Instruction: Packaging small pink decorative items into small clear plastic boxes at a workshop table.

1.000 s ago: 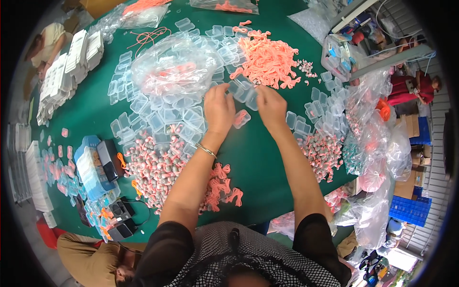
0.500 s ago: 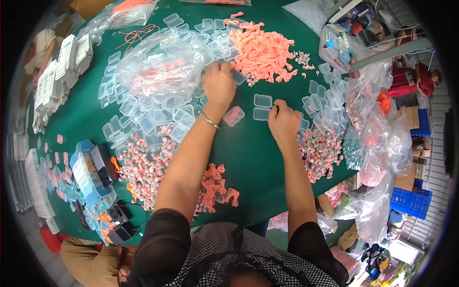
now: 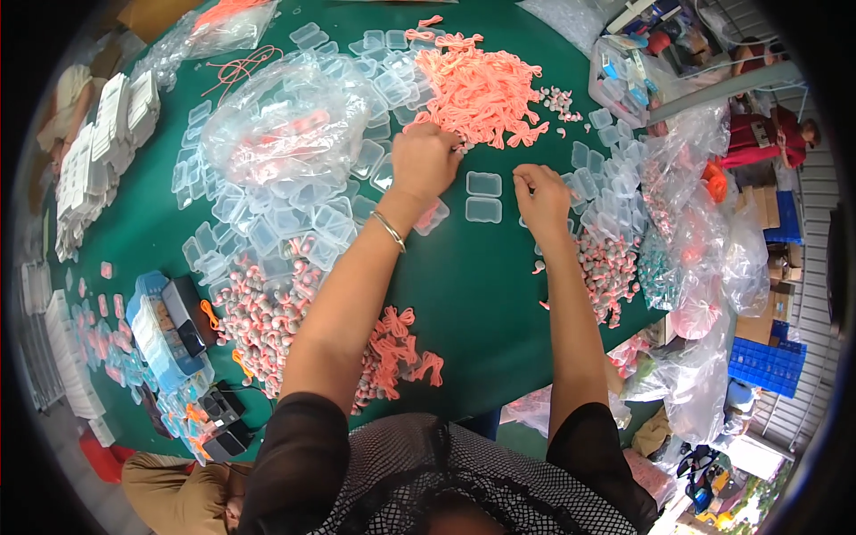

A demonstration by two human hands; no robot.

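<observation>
Reaching toward the far edge of the green table (image 3: 481, 294), the left hand (image 3: 423, 160) pinches at the heap of pink cords (image 3: 481, 89); the right hand (image 3: 539, 196), fingers curled together, hovers just right of the open clear plastic case (image 3: 483, 196).

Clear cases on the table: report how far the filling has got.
Done: filled cases stacked at far left. In hand: left hand reaches the orange pile; right hand sits beside two open cases. Left: many empty clear cases and the pile remain.
</observation>
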